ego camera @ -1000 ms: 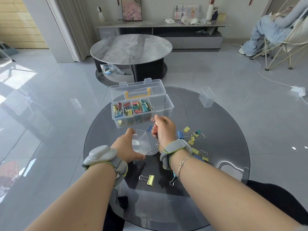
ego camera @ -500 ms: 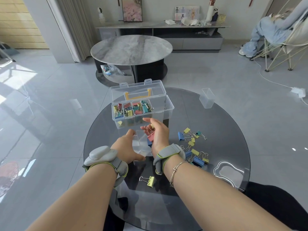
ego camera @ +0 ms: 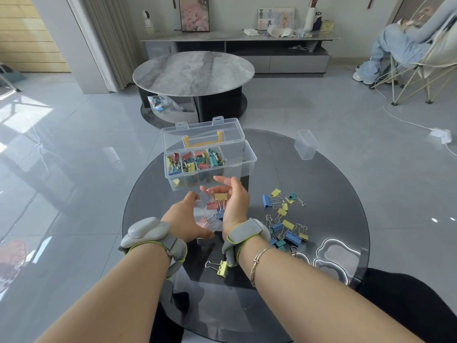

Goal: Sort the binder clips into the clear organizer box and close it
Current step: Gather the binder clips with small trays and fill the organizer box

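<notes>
The left hand [ego camera: 184,220] is curling round a small clear cup [ego camera: 206,214] near the middle of the counter [ego camera: 329,194]. The right hand [ego camera: 232,203] is lying open – binder clips [ego camera: 220,197] are resting on its palm. The clear organizer box [ego camera: 207,157] is sitting open near the far edge, and loose clips [ego camera: 284,219] are lying to the right.

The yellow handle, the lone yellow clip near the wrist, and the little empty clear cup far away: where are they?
yellow handle [ego camera: 202,142], head view, on the middle of its bar.
lone yellow clip [ego camera: 223,268], head view, on its yellow body.
empty clear cup [ego camera: 306,147], head view, on its front wall.
</notes>
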Available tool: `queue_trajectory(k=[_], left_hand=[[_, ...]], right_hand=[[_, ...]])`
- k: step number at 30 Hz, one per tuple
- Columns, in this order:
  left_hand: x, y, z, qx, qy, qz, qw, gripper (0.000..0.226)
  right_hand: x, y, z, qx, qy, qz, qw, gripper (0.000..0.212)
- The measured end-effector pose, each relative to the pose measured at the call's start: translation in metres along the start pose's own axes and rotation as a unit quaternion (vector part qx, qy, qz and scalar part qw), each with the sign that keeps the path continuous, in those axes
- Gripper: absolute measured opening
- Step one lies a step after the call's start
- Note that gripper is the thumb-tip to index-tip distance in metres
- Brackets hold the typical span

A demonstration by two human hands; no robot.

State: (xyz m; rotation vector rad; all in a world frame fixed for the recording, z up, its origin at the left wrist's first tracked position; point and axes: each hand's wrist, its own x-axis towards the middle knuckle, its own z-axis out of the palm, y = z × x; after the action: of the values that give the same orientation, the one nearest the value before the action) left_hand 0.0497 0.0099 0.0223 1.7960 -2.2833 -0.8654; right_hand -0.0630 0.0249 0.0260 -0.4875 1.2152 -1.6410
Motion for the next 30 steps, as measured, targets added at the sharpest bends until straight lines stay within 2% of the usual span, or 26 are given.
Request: queue_trajectory(k=[3,9,16,20,22,23,24,25,27,28,29,30], left_hand=[[-0.001,-0.001,0.000,0.001,0.004,0.002,1.000,0.091],[-0.002,0.000,0.001,-0.007,0.007,0.004,1.000,0.092],[-0.001,-0.002,0.003,-0.013,0.001,-0.005,1.000,0.091],[0.002,-0.003,0.005,-0.008,-0.005,-0.006,1.000,0.091],[0.002,-0.003,0.006,-0.009,-0.005,-0.006,1.000,0.091],[0.002,-0.004,0.006,-0.011,-0.006,-0.007,1.000,0.091],[0.003,-0.004,0.006,-0.012,-0.006,-0.008,1.000,0.091],[0.003,-0.004,0.006,-0.012,-0.008,-0.009,1.000,0.091],[0.004,-0.005,0.007,-0.011,-0.010,-0.011,1.000,0.091],[0.004,-0.006,0.007,-0.011,-0.012,-0.011,1.000,0.091],[0.005,-0.006,0.007,-0.012,-0.012,-0.011,1.000,0.091],[0.005,-0.006,0.007,-0.013,-0.013,-0.012,1.000,0.091]], right_hand=[[-0.002,-0.002,-0.002,0.008,-0.011,0.010,1.000,0.045],[-0.001,-0.008,0.000,0.042,-0.078,0.039,0.995,0.038],[0.003,-0.019,-0.004,0.109,-0.032,0.044,0.993,0.029],[0.007,-0.020,-0.021,0.034,-0.006,0.054,0.998,0.028],[0.007,-0.015,-0.029,-0.103,-0.007,0.045,0.994,0.023],[0.008,-0.012,-0.035,-0.210,-0.008,0.012,0.978,0.022],[0.010,-0.011,-0.042,-0.324,-0.022,-0.032,0.945,0.025],[0.012,-0.012,-0.050,-0.437,-0.050,-0.068,0.896,0.029],[0.015,-0.016,-0.065,-0.626,-0.124,-0.093,0.764,0.041],[0.016,-0.017,-0.071,-0.682,-0.158,-0.093,0.708,0.046],[0.016,-0.018,-0.075,-0.712,-0.187,-0.097,0.670,0.051],[0.017,-0.017,-0.077,-0.723,-0.207,-0.108,0.650,0.055]])
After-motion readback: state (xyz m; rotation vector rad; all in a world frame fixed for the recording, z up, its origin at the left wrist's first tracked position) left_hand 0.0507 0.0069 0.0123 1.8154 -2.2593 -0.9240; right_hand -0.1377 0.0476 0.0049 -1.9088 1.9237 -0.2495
